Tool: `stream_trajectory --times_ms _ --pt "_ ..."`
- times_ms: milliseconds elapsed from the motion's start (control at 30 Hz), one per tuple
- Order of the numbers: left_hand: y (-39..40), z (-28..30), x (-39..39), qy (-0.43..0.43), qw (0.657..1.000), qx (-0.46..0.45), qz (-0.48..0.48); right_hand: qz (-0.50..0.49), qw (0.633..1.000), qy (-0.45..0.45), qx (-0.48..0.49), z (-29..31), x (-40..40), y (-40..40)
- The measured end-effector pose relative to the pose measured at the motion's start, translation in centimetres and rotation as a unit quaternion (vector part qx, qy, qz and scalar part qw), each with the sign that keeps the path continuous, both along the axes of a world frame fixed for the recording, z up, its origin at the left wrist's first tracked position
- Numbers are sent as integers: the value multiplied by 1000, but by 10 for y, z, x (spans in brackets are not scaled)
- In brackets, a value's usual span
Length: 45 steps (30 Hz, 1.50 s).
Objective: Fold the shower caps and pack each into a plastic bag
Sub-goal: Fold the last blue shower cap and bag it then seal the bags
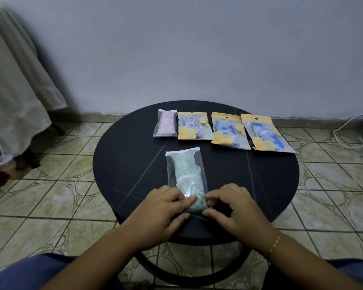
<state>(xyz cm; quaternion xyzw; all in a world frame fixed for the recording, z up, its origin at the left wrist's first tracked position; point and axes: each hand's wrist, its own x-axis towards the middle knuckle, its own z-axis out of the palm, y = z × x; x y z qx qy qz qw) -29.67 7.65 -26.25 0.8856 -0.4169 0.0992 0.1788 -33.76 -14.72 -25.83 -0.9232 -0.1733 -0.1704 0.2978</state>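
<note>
On the round black worktop [122, 164] a clear plastic bag [186, 174] lies lengthwise, running from the centre toward 6 o'clock, with a folded green-patterned white shower cap [187, 170] inside it. The near end of the bag sits between the two hands. The left hand [161, 208] rests at about 7 o'clock of the worktop, its fingers curled onto the left side of the bag's near end, fingertips pressing the plastic over the cap. The right hand [233, 204] sits at about 5 o'clock, fingers bent, tips pinching the right edge of the same end. A thin gold bracelet [275, 241] circles the right wrist.

Along the far side of the worktop, from 12 toward 2 o'clock, four packed bags lie in a row: a clear bag holding a pink-and-white cap [166, 123], then a yellow-topped bag with a grey-patterned cap [194, 126], a yellow-topped bag with a blue-flowered cap [228, 130] and another yellow-topped bag with a blue-flowered cap [265, 132], each just beside its neighbour, the last two overlapping slightly.

Beneath lies a green patterned tile floor [50, 195]. A pale cloth [15, 84] hangs at 9 o'clock, and a white cable [348, 130] trails at 3 o'clock.
</note>
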Motion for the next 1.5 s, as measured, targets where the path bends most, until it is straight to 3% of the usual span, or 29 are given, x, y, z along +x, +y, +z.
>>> stream_trajectory --times_ms 167,400,767,967,1300,1400,1500 --pt "1 4 3 41 999 13 -3 33 998 22 -51 5 6 2" --pt "6 12 13 192 978 -83 6 20 991 122 53 12 15 5" --pt "-3 21 7 294 936 -163 101 -52 960 225 157 15 21 11" --pt "0 23 6 259 955 -119 87 -34 972 220 81 18 18 15" --pt "-2 26 3 265 954 -98 105 -41 985 169 0 18 13 18" --pt "0 23 3 237 957 -70 150 -41 987 152 -18 17 11 21" --pt "2 23 2 170 951 15 257 -42 989 137 -35 18 8 22"
